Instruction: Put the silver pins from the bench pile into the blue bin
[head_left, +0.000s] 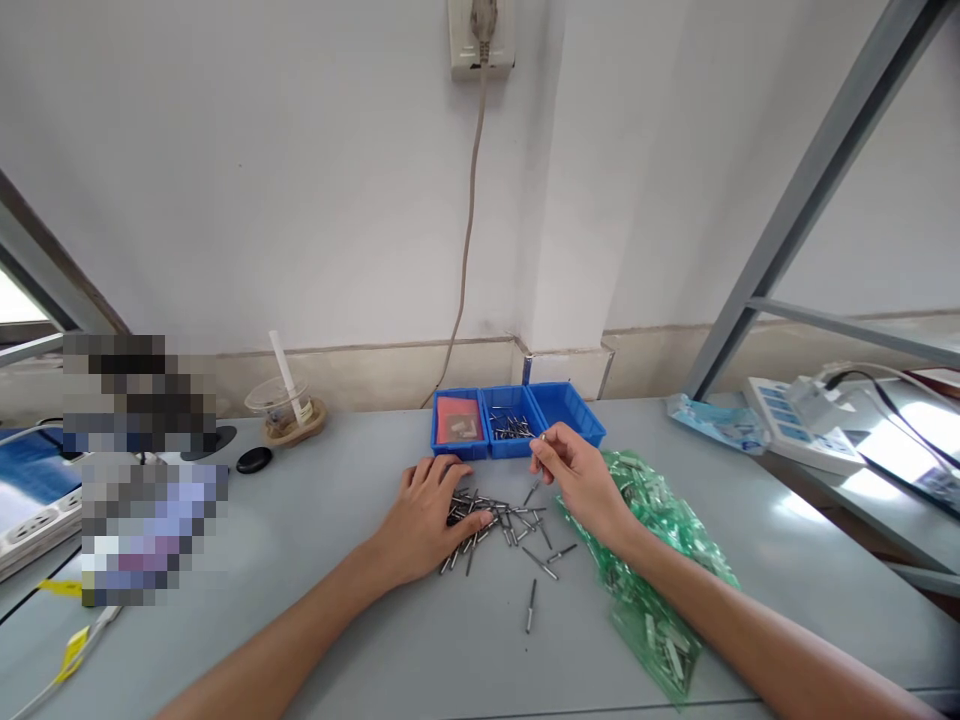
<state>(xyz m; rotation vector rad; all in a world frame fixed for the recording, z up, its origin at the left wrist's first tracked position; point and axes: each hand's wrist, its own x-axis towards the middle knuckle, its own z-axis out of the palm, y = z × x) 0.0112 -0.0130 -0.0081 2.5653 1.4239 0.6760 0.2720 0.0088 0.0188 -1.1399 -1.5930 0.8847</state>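
A loose pile of thin metal pins [510, 515], each with a thicker shiny part and a darker shank, lies on the grey table. My left hand [424, 515] rests over the pile's left side with fingers spread, covering some of it. Above and right of the pile, my right hand [574, 470] is pinched at the front of the middle blue bin [510, 449]; a thin metal pin shows at its fingertips, mostly hidden. More pins lie inside that bin. A green plastic bag [667, 530] holding many small pieces lies under and beside my right forearm.
The left blue bin [435, 425] holds a reddish packet [456, 415]; the right blue bin [592, 425] stands alongside. At left are a black round lid [254, 460], a plastic cup [277, 400] and a power strip [37, 527]. A blue-white packet [716, 425] and another power strip [806, 425] lie right.
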